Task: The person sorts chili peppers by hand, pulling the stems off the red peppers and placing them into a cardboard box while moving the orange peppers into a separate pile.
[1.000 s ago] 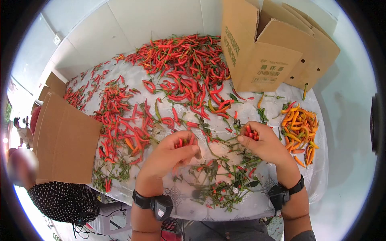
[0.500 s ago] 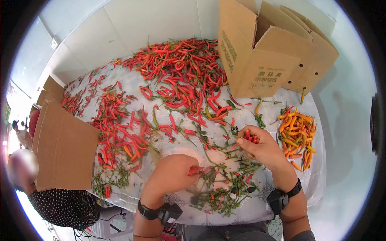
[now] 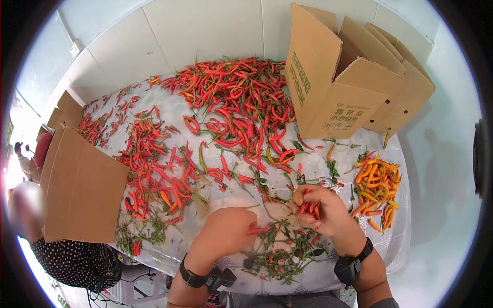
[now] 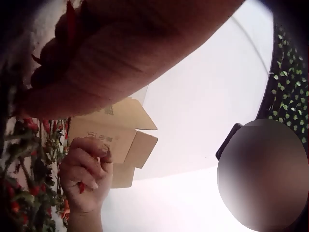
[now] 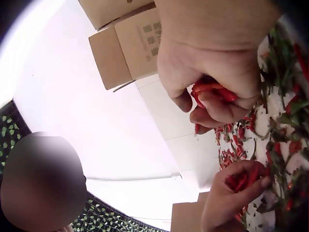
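My left hand [image 3: 226,232] is curled round several red chilies [image 5: 241,181], and one red chili [image 3: 258,229] pokes out toward the stems. To its right, my right hand [image 3: 323,213] holds a bunch of red chilies [image 3: 310,209] in its curled fingers, also seen in the right wrist view [image 5: 212,92]. Between and below the hands lies a loose heap of green stems and leaves [image 3: 280,259] with small red bits in it. The fingertips of the left hand are hidden in the head view.
A big pile of red chilies [image 3: 241,87] lies at the back, with more red chilies [image 3: 149,149] at the left. Orange chilies [image 3: 377,182] are heaped at the right. Cardboard boxes stand at the back right [image 3: 354,97] and left [image 3: 84,185]. A person [image 3: 72,259] is at the left.
My left hand has moved down and turned palm down over the stems' left side. The right hand has come slightly down and left, its chilies still held. The head view has shifted slightly.
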### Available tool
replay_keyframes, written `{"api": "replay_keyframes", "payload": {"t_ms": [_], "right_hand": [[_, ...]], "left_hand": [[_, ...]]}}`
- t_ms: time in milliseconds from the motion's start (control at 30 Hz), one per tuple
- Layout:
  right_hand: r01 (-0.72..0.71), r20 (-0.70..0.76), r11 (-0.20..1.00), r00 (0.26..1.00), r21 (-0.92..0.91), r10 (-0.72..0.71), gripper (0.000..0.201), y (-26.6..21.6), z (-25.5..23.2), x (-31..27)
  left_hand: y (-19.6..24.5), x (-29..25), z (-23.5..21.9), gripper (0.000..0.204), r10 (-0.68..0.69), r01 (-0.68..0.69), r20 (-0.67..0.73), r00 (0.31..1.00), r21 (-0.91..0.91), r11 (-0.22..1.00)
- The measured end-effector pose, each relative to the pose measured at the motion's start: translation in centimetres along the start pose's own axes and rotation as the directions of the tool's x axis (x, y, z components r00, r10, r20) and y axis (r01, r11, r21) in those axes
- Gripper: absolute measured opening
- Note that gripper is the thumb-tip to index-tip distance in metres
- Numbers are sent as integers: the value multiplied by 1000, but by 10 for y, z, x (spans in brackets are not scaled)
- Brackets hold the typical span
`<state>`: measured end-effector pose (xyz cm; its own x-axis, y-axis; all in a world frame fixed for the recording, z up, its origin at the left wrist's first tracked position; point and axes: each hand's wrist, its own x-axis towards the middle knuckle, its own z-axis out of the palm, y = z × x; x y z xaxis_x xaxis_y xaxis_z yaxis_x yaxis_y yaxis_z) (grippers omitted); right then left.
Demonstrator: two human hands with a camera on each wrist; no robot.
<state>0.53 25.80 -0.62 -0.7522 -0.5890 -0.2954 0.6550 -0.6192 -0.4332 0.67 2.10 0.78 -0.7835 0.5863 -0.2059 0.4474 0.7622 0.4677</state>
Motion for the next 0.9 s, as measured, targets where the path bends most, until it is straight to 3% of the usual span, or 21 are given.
{"api": "replay_keyframes", "payload": {"t_ms": [33, 133, 167, 233, 267, 333, 433, 467, 533, 633, 767, 900], "right_hand": [[3, -124, 1000, 992, -6, -4, 11, -2, 3, -1], [-29, -328, 940, 941, -339, -89, 16, -2, 11, 3], [-3, -294, 818, 934, -575, -202, 18, 1, 10, 8], [35, -142, 417, 912, -908, -386, 22, 10, 5, 21], [30, -69, 210, 891, -977, -449, 23, 12, 8, 25], [-12, 107, -218, 846, -976, -523, 27, 15, 18, 32], [-116, 106, -390, 858, -913, -503, 23, 23, 21, 39], [-150, 110, -456, 862, -877, -495, 22, 24, 21, 39], [-181, 95, -472, 859, -863, -503, 20, 18, 21, 34], [-215, 89, -531, 868, -819, -489, 17, 2, 20, 16], [-219, 128, -523, 827, -824, -547, 15, -4, 30, 11], [-123, 190, -530, 846, -839, -498, 16, 12, 42, 35]], "left_hand": [[0, 0, 1, 22, 1, -2, 32, 1000, 10, 1000], [-3, 0, -4, 21, 48, -58, -72, 996, -141, 988], [-3, -1, -8, 19, 30, -57, -96, 995, -290, 955], [-3, -1, -16, 16, -12, -62, -128, 992, -558, 827], [-4, -1, -17, 14, -97, 2, -86, 992, -738, 674], [-5, -1, -18, 11, -224, 110, 52, 973, -960, 258], [-17, 4, -14, 12, -74, 21, 41, 996, -967, -254], [-20, 5, -13, 11, -49, 36, 57, 997, -935, -353], [-24, 6, -12, 9, 5, 71, 82, 997, -838, -541], [-23, 6, -8, 14, -118, -15, 66, 991, -814, -581], [-22, 9, -6, 12, -182, -23, 74, 980, -877, -480], [-16, 12, -10, 14, -308, -49, 76, 948, -925, -377]]}}
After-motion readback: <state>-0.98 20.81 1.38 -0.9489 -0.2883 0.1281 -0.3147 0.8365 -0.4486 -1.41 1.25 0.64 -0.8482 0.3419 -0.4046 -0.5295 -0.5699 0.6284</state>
